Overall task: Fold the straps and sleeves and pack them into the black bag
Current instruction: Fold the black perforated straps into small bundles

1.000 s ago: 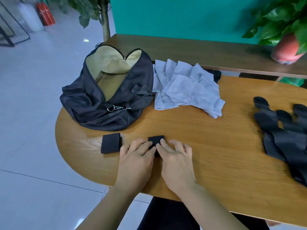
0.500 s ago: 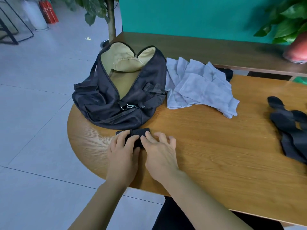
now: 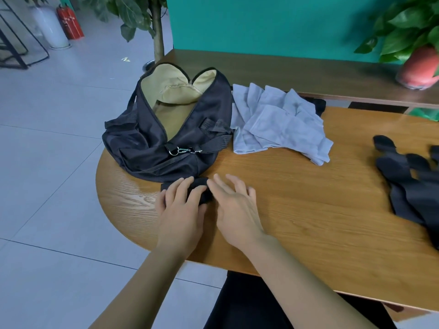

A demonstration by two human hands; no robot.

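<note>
At the near edge of the table (image 3: 308,191), the left hand (image 3: 180,207) lies flat over the folded black strap (image 3: 202,187), fingers fairly straight and pressing rather than gripping, probably to keep the fold from springing open. The right hand (image 3: 235,205) rests beside it, released, fingers spread, its forefinger at the strap's edge. The strap sits just in front of the black bag (image 3: 147,148), handy for dropping in. The bag gapes unzipped; only its tan lining shows, nothing packed that I can see. The grey sleeves (image 3: 280,124) lie heaped against its right side, and the black sleeves (image 3: 408,184) lie well apart, unfolded.
</note>
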